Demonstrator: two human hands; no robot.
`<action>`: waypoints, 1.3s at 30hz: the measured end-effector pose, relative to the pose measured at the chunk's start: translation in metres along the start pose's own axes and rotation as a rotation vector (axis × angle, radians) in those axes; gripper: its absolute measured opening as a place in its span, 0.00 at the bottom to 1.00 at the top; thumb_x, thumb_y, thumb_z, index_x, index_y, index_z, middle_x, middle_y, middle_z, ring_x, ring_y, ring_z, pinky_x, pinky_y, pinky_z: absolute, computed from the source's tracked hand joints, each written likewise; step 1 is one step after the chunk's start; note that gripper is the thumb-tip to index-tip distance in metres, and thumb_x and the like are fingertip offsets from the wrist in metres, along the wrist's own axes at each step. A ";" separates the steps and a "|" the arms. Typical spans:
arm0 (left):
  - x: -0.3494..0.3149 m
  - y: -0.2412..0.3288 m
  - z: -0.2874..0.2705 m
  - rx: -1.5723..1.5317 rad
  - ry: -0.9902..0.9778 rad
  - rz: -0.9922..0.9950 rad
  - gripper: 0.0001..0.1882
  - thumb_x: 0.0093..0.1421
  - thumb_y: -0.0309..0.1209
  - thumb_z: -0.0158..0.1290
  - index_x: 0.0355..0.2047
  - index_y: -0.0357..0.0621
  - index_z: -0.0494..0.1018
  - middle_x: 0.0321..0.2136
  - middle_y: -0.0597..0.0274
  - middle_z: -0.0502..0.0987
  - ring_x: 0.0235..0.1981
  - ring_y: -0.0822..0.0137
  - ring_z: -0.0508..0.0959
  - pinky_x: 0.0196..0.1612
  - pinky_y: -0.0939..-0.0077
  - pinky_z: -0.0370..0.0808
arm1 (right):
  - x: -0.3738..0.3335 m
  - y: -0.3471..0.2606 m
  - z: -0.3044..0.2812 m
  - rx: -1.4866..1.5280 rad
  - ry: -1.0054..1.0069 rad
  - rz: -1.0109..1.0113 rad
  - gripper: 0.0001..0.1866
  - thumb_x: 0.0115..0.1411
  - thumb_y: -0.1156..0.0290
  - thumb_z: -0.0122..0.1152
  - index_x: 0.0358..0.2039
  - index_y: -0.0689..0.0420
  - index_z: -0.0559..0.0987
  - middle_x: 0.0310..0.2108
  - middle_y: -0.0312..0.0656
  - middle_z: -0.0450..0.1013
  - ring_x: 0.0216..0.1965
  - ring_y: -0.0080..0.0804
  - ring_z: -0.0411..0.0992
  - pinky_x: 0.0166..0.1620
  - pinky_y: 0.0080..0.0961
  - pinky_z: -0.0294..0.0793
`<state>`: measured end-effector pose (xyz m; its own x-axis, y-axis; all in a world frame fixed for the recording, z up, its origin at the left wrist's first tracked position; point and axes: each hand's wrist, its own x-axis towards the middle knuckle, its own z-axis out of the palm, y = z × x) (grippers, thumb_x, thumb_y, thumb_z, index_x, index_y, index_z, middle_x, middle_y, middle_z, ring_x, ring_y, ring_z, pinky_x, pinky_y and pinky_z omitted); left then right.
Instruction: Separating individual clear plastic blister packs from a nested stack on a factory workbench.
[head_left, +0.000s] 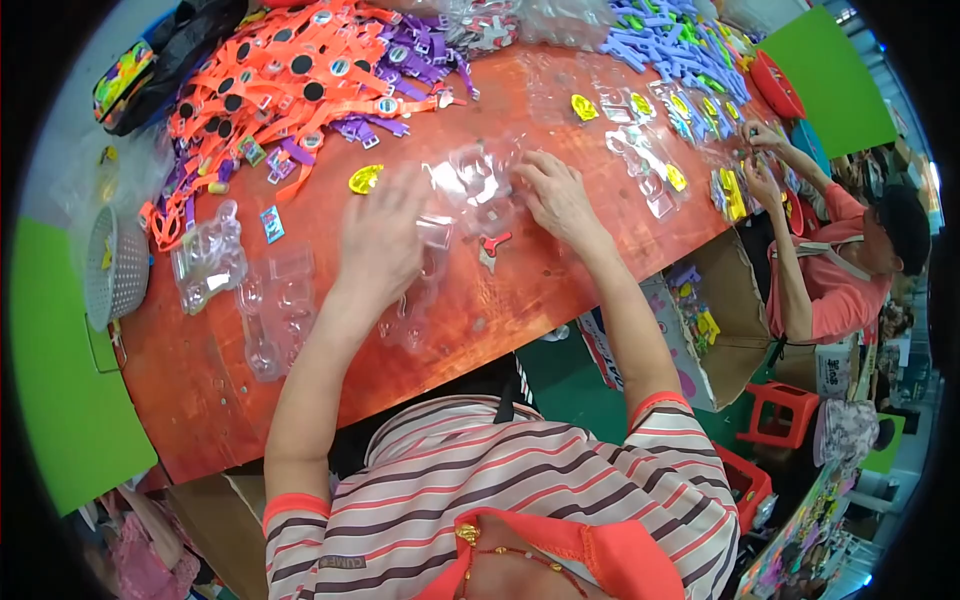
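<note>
My right hand [562, 200] has its bent fingers and thumb on the right edge of a clear plastic blister tray [470, 172], which lies on the table in front of me. My left hand [383, 235] is smeared by motion, so its fingers cannot be made out. It is over the left side of that tray, above another clear blister tray [410, 315]. Past its fingertips lies a yellow plastic piece [366, 179]. Between my hands, nearer to me, is a small red-and-grey piece [492, 246].
Orange toy watches [290, 75] and purple ones [410, 60] are heaped at far left, blue-purple pieces [650, 40] at far right. More blister trays [278, 310] lie left, beside a grey perforated basket [117, 265]. At right a co-worker [835, 250] handles pieces near a cardboard box [715, 340].
</note>
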<state>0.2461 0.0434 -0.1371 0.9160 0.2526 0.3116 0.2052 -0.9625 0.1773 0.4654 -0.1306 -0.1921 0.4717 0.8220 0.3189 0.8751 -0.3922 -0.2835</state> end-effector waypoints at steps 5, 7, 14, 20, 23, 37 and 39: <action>0.048 0.039 0.065 0.067 -0.279 0.202 0.32 0.52 0.30 0.49 0.59 0.42 0.60 0.55 0.51 0.67 0.57 0.50 0.66 0.55 0.46 0.61 | -0.016 0.030 -0.025 -0.053 0.002 0.059 0.17 0.53 0.76 0.55 0.44 0.52 0.76 0.57 0.44 0.65 0.57 0.46 0.64 0.54 0.46 0.65; 0.045 0.063 0.085 0.048 -0.243 0.246 0.29 0.53 0.33 0.47 0.57 0.39 0.64 0.48 0.46 0.72 0.51 0.50 0.70 0.52 0.48 0.61 | -0.029 0.029 -0.026 -0.049 0.104 0.196 0.15 0.55 0.72 0.56 0.44 0.52 0.77 0.55 0.46 0.66 0.56 0.47 0.65 0.51 0.47 0.69; 0.015 0.111 0.076 -0.160 -0.317 0.303 0.29 0.51 0.33 0.50 0.56 0.40 0.66 0.42 0.47 0.74 0.45 0.51 0.72 0.49 0.49 0.62 | -0.039 0.044 -0.021 -0.146 0.149 0.078 0.10 0.50 0.72 0.55 0.35 0.58 0.71 0.44 0.46 0.70 0.48 0.45 0.68 0.47 0.44 0.67; -0.035 0.066 0.022 -0.303 -0.095 0.128 0.28 0.54 0.29 0.50 0.57 0.42 0.64 0.55 0.46 0.66 0.57 0.49 0.65 0.58 0.45 0.57 | -0.033 0.061 -0.038 -0.070 0.144 0.033 0.13 0.50 0.77 0.55 0.38 0.60 0.75 0.46 0.49 0.72 0.48 0.47 0.70 0.48 0.42 0.68; -0.068 0.038 0.006 -0.389 0.117 -0.123 0.24 0.53 0.24 0.51 0.52 0.38 0.68 0.54 0.46 0.67 0.56 0.48 0.67 0.58 0.55 0.61 | -0.025 0.009 -0.040 0.058 0.136 -0.048 0.14 0.52 0.75 0.57 0.41 0.58 0.76 0.50 0.48 0.70 0.50 0.46 0.69 0.50 0.41 0.66; -0.113 0.054 0.025 -0.091 -0.118 -0.101 0.25 0.50 0.30 0.56 0.51 0.44 0.71 0.59 0.44 0.61 0.60 0.44 0.60 0.55 0.52 0.62 | 0.089 -0.145 0.080 0.108 -0.039 -0.352 0.13 0.52 0.69 0.57 0.38 0.56 0.77 0.42 0.44 0.70 0.45 0.42 0.69 0.45 0.41 0.68; -0.114 0.054 0.025 -0.106 -0.142 -0.076 0.26 0.50 0.33 0.56 0.51 0.44 0.70 0.59 0.43 0.60 0.61 0.44 0.58 0.54 0.47 0.62 | 0.096 -0.135 0.094 0.031 -0.173 -0.380 0.12 0.53 0.70 0.55 0.39 0.54 0.78 0.39 0.43 0.71 0.44 0.42 0.70 0.44 0.40 0.70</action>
<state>0.1614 -0.0398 -0.1867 0.9401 0.3010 0.1599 0.2455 -0.9235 0.2948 0.3828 0.0399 -0.2080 0.0890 0.9640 0.2506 0.9784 -0.0376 -0.2030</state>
